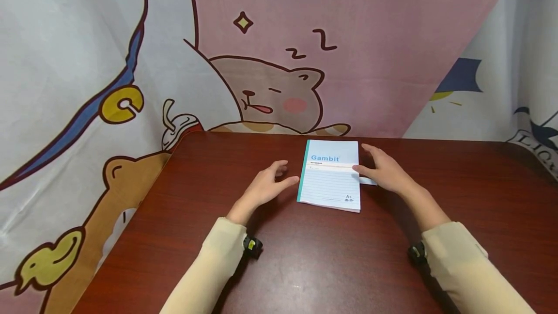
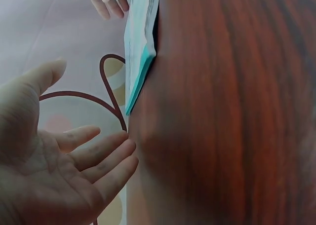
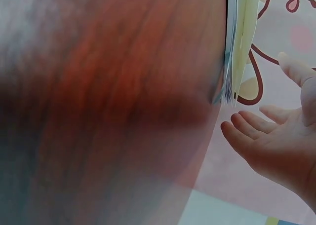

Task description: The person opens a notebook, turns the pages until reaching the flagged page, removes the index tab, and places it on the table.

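A closed notebook (image 1: 330,183) with a pale blue and white cover, marked "Gambit", lies flat on the dark red wooden table. Its teal spine faces left, and a white strip (image 1: 368,181) sticks out from its right side. To the left hovers my left hand (image 1: 266,185), fingers spread loosely and thumb toward the spine, apart from it. My right hand (image 1: 385,172) is at the other side; its thumb overlaps the cover's edge from above. In the right wrist view, a gap separates these relaxed fingers (image 3: 247,129) from the page edges (image 3: 237,47). Both hands hold nothing.
The table (image 1: 296,260) ends at the back against a cartoon-printed cloth (image 1: 370,52), which also hangs along the left side. Dark wrist devices (image 1: 253,245) sit at both sleeve cuffs.
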Action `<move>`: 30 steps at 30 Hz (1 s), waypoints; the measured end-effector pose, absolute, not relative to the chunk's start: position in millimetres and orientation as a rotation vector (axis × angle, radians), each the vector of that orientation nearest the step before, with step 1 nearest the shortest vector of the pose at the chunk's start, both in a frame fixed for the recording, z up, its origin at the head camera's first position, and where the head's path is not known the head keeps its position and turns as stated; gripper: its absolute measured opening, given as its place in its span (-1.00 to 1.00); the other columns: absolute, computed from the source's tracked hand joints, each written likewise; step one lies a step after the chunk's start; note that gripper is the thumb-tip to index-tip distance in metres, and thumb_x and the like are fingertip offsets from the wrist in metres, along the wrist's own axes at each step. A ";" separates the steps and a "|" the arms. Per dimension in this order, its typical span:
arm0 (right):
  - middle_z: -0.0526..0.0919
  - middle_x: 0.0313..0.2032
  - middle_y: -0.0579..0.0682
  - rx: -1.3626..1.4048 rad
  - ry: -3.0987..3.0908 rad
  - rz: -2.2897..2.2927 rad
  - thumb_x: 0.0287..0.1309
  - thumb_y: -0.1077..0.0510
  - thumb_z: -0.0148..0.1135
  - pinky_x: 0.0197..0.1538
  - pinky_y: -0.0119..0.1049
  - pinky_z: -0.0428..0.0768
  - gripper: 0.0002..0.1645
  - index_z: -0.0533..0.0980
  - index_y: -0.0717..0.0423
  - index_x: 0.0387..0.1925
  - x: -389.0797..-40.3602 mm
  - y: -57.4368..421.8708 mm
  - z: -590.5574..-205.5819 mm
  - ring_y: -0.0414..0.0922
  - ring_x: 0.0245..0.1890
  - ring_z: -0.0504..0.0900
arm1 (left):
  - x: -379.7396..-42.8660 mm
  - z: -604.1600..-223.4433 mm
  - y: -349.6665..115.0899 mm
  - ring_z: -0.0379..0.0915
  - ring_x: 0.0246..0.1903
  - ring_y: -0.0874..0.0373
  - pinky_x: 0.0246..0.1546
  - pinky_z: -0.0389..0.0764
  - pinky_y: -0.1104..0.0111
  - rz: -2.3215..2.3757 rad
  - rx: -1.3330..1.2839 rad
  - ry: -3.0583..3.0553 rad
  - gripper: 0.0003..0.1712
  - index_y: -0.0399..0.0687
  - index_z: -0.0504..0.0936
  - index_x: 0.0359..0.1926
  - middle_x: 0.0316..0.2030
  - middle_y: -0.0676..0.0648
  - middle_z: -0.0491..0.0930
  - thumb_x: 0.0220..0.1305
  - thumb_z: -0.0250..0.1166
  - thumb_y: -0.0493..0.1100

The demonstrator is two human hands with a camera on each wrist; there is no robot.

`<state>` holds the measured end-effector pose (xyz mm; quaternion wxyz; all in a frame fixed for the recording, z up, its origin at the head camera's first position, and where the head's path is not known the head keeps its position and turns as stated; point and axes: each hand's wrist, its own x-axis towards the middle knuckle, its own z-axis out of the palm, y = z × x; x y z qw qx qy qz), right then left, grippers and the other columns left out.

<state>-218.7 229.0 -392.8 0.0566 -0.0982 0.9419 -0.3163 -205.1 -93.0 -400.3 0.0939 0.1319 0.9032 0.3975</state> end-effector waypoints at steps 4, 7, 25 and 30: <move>0.14 0.44 0.46 -0.291 2.836 -0.984 0.32 -0.07 0.24 0.41 0.31 0.17 0.02 -0.03 0.41 0.50 -219.3 226.8 -394.5 0.36 0.42 0.19 | -203.2 -402.1 -90.5 0.44 0.30 -0.09 0.31 0.43 0.03 1.228 0.403 2.631 -0.22 -0.14 0.30 0.43 0.31 -0.19 0.48 0.35 0.25 0.17; 0.17 0.43 0.45 -0.293 2.830 -1.005 0.31 -0.06 0.25 0.39 0.32 0.19 0.02 -0.02 0.39 0.50 -219.4 225.8 -396.0 0.36 0.40 0.22 | -201.2 -402.8 -88.5 0.46 0.27 -0.09 0.29 0.45 0.05 1.266 0.410 2.593 -0.24 -0.14 0.33 0.42 0.30 -0.18 0.49 0.35 0.27 0.13; 0.23 0.39 0.47 -0.325 2.798 -1.070 0.36 -0.03 0.21 0.35 0.28 0.30 -0.03 -0.04 0.37 0.50 -219.6 221.7 -401.1 0.37 0.35 0.32 | -189.9 -408.5 -84.0 0.56 0.14 -0.07 -0.17 0.61 0.31 1.396 0.478 2.425 -0.35 -0.21 0.35 0.38 0.25 -0.19 0.54 0.35 0.30 -0.12; 0.21 0.40 0.46 -0.323 2.787 -1.080 0.36 -0.05 0.20 0.36 0.28 0.29 -0.02 -0.05 0.37 0.50 -218.2 221.3 -398.9 0.36 0.37 0.31 | -188.2 -410.3 -83.0 0.55 0.14 -0.09 -0.25 0.57 0.35 1.435 0.461 2.383 -0.34 -0.21 0.33 0.38 0.28 -0.21 0.52 0.34 0.30 -0.15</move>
